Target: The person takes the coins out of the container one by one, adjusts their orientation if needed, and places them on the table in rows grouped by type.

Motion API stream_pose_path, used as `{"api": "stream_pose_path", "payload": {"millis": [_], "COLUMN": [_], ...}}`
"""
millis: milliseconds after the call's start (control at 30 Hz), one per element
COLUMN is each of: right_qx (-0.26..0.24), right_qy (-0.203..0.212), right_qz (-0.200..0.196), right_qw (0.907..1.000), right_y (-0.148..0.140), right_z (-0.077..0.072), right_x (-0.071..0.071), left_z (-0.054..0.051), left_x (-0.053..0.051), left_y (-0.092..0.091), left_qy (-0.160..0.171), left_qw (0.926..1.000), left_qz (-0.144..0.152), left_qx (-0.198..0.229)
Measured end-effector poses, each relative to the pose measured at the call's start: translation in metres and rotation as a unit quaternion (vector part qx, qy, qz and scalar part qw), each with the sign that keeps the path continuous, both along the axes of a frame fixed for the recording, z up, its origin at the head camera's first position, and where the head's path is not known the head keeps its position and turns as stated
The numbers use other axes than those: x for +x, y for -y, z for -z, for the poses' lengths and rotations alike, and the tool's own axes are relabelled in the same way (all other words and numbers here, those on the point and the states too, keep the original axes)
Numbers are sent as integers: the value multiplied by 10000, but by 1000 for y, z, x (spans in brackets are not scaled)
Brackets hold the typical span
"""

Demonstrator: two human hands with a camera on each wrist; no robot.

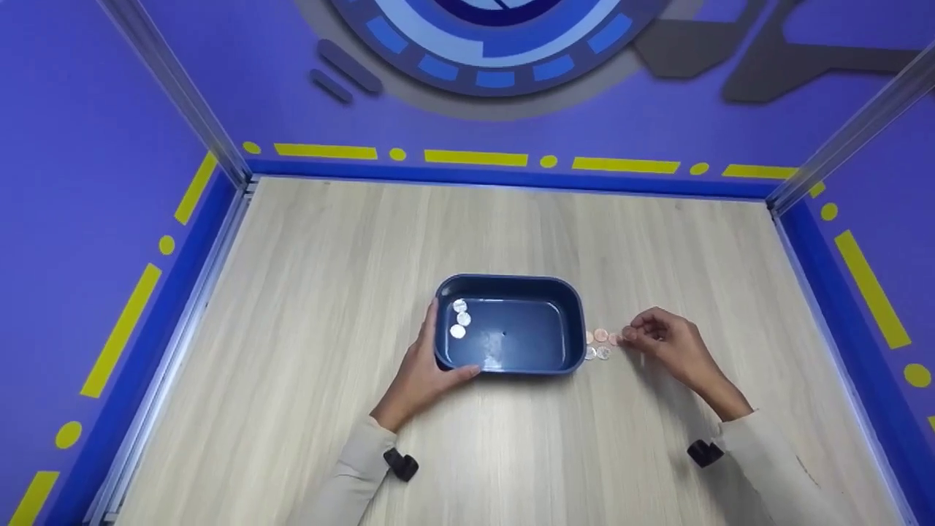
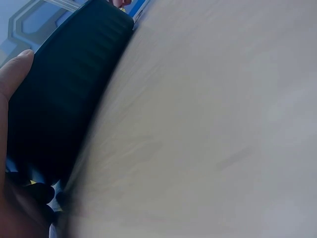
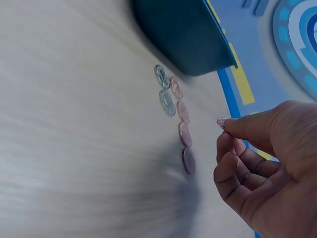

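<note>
A dark blue rectangular tub point(image 1: 502, 367) stands in the middle of the wooden table, with three silver coins point(image 1: 464, 319) inside at its left end. My left hand point(image 1: 422, 371) grips the tub's left end, its thumb along the near rim. My right hand point(image 1: 676, 349) is to the right of the tub, pinching a coin point(image 3: 221, 122) between thumb and fingertip above the table. Below it, several copper coins point(image 3: 184, 134) lie in a row leading toward the tub. Two silver coins point(image 3: 167, 102) lie beside that row, close to the tub's right wall.
Blue printed panels point(image 1: 482, 131) with yellow markings enclose the table point(image 1: 329, 277) at the back and both sides. Metal posts point(image 1: 175, 80) stand at the back corners. A small black device point(image 1: 401, 464) sits on each wrist.
</note>
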State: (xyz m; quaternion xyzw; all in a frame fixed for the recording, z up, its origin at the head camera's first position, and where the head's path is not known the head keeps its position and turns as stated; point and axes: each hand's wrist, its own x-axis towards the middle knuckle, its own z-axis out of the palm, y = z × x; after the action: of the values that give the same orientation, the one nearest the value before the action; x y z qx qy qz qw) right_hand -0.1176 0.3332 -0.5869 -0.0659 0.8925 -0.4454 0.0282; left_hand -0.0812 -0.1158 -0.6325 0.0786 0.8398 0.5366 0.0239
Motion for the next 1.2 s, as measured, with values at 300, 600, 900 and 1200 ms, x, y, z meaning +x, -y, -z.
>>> {"api": "stream_pose_path", "payload": {"millis": [300,600,900,1200], "right_qx": [-72,103,342,678], "right_qy": [47,139,116,-30], "right_qz": [208,442,542,549], "right_qw": [9997,9989,9979,9962], "right_y": [-15,-25,-24,-23], "right_z": [7,15,22,25], "right_x": [8,11,11,12], "left_z": [-2,-1,-3,-2], "left_x": [1,-1,1,1], "left_y": [0,1,3,1], "left_qy": [48,-35,-8,39], "left_qw": [10000,10000,10000,9999], "left_qz": [17,25,-20,-41], "left_qx": [-45,-20,-57,-88]}}
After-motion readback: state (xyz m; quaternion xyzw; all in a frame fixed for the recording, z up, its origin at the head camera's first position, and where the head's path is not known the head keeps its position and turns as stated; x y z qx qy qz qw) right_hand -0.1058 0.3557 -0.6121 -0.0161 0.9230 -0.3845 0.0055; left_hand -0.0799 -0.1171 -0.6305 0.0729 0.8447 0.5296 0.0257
